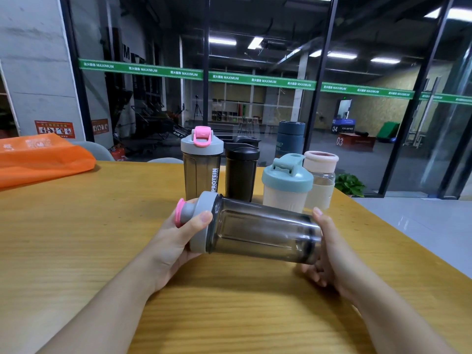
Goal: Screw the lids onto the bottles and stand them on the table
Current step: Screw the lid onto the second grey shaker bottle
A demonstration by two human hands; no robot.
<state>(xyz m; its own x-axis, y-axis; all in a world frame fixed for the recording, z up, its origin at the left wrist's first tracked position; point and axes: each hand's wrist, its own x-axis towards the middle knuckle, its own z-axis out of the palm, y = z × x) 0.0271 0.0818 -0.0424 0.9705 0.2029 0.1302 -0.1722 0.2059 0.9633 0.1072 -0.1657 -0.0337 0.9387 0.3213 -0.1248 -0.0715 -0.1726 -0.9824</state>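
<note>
I hold a smoky clear shaker bottle (260, 229) on its side above the wooden table (76, 238). Its grey lid (204, 221) with a pink cap points left. My left hand (178, 241) wraps around the lid. My right hand (329, 249) grips the bottle's base. Behind it stand a matching grey-lidded bottle (201, 162) with a pink flip cap, a black bottle (241, 169), a white bottle with a teal lid (287, 182) and a clear bottle with a pale pink lid (320, 175), all upright with lids on.
An orange bag (43, 159) lies at the table's far left. A dark blue bottle (290, 136) stands behind the row. The table's right edge runs diagonally close to my right hand. A glass wall is beyond the table, with a potted plant (350, 185) below it.
</note>
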